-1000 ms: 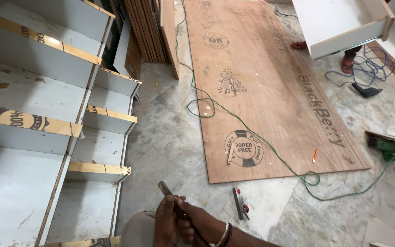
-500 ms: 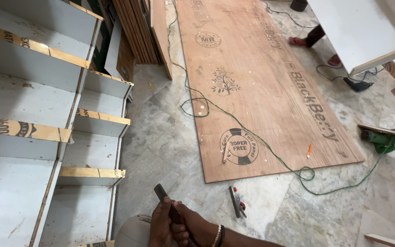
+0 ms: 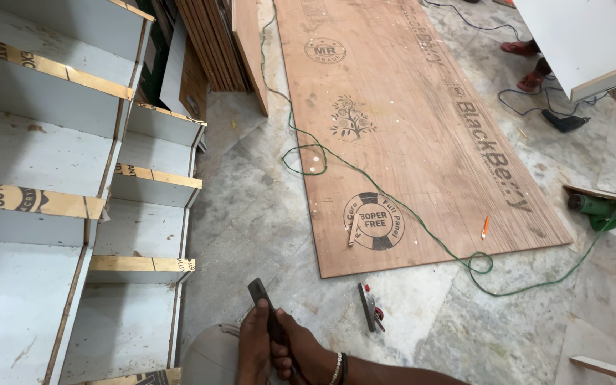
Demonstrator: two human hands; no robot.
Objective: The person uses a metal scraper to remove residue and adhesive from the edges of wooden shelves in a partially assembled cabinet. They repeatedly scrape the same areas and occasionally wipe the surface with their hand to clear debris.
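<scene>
In both hands (image 3: pixel 279 353), perhaps chisel (image 3: pixel 265 310).

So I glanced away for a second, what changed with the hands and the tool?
Little: both hands, the left hand and right hand, still grip the dark flat tool, which has drifted slightly right in view as the head camera shifted. The plywood sheet, green cable and shelf unit lie unmoved.

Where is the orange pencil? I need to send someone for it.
Find the big plywood sheet lying flat on the floor. Near its right corner closest to the hands lies the pencil, the only short orange stick there, just above the green cable.
</scene>
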